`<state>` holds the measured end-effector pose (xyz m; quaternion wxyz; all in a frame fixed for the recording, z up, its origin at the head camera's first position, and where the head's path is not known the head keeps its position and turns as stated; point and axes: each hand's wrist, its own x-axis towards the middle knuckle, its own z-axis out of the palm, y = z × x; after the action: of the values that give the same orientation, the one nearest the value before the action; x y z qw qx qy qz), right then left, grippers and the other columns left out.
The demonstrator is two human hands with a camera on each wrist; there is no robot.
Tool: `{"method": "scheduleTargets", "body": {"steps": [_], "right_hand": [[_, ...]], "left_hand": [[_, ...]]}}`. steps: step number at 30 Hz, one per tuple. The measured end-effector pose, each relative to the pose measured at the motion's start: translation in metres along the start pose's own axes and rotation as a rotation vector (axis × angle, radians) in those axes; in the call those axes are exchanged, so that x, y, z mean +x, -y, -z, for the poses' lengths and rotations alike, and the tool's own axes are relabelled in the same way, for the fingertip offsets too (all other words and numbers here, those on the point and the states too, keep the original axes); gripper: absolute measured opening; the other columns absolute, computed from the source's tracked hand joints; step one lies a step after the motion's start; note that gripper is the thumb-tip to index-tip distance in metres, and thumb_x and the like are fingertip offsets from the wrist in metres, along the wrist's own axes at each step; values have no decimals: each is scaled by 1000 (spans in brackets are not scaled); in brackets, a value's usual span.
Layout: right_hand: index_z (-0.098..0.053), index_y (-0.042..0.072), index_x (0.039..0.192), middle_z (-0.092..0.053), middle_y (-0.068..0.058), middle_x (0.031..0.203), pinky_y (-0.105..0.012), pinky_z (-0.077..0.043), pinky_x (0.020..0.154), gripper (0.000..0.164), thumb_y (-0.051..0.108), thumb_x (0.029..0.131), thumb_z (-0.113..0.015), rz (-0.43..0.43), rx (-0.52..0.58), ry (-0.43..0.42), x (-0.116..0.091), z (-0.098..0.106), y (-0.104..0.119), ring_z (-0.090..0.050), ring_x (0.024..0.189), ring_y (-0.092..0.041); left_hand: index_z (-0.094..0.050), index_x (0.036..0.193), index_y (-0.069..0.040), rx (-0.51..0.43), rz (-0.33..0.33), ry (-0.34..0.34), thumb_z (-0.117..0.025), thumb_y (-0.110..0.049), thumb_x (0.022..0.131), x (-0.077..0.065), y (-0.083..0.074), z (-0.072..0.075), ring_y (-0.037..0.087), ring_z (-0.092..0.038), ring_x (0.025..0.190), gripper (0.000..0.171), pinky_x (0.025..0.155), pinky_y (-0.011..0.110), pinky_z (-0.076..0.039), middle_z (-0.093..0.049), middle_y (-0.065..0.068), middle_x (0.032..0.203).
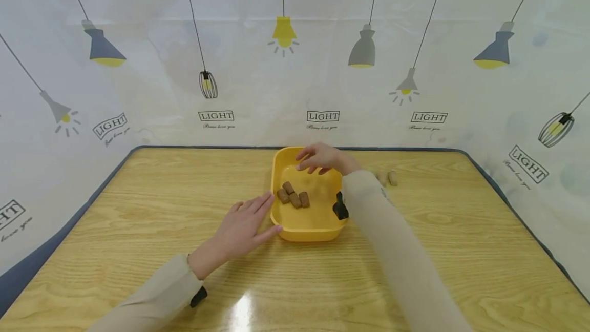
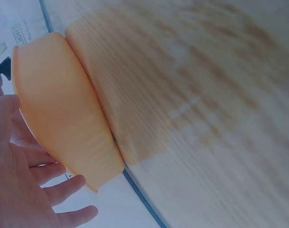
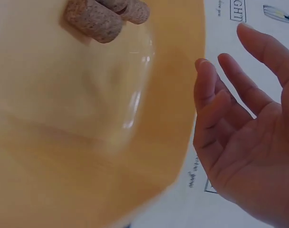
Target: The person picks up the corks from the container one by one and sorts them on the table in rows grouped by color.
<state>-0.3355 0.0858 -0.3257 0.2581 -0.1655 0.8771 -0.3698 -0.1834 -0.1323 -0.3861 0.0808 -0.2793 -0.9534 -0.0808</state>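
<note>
A yellow plastic basin [image 1: 315,222] stands on the table, and several brown corks [image 1: 295,199] lie together on the left side of its floor. My left hand [image 1: 241,224] touches the basin's left rim, thumb and fingers spread; the left wrist view shows these fingers [image 2: 63,190] beside its outer wall. Over the far part of the basin hovers my right hand [image 1: 324,158], its fingers loosely bent and nothing between them. In the right wrist view the palm faces a few corks [image 3: 94,21] across the basin.
Two lighter corks [image 1: 392,178] lie on the wooden table [image 1: 184,178] to the right of the basin, one partly hidden by my right sleeve [image 1: 392,234]. A white backdrop [image 1: 258,86] printed with lamps rises behind the table's far edge.
</note>
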Motion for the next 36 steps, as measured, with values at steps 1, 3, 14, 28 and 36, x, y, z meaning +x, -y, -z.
{"method": "scheduleTargets", "body": {"steps": [1, 3, 14, 28, 36], "right_hand": [[-50, 7, 123, -57, -6, 104, -40, -43, 78, 47, 26, 82, -63, -24, 15, 15, 0, -1, -1, -53, 96, -27], [-49, 8, 124, -56, -6, 107, -43, -39, 84, 46, 24, 82, -63, -70, 43, 54, 0, -2, -5, -51, 99, -26], [-55, 13, 110, -58, -5, 94, -35, -43, 76, 32, 12, 80, -64, -212, 69, 233, 9, -7, -19, -54, 84, -18], [-53, 10, 111, -57, -8, 89, -43, -40, 84, 38, 3, 76, -64, -291, 46, 271, 5, -20, -14, -52, 89, -25], [-54, 9, 107, -54, -4, 78, -38, -42, 81, 34, 3, 75, -66, -318, 24, 272, 6, -23, -16, -49, 75, -17]], "left_hand": [[-28, 139, -7, 2, -1, -1, -35, -56, 88, 0, 0, 0, 28, -37, 118, 71, 91, 52, -29, -29, 8, 140], [-28, 139, -7, 6, -3, -5, -35, -56, 88, 0, 0, 0, 29, -38, 118, 71, 91, 52, -29, -29, 9, 140], [-29, 138, -6, 11, -3, -3, -37, -55, 88, 1, -1, 1, 29, -37, 118, 71, 91, 52, -29, -30, 9, 139], [-30, 138, -5, 10, 0, -11, -37, -56, 87, 0, 1, -2, 28, -37, 119, 72, 90, 52, -30, -31, 9, 139], [-29, 138, -6, -4, 1, -7, -37, -56, 87, 0, 0, -1, 28, -36, 119, 72, 90, 52, -30, -30, 9, 139]]}}
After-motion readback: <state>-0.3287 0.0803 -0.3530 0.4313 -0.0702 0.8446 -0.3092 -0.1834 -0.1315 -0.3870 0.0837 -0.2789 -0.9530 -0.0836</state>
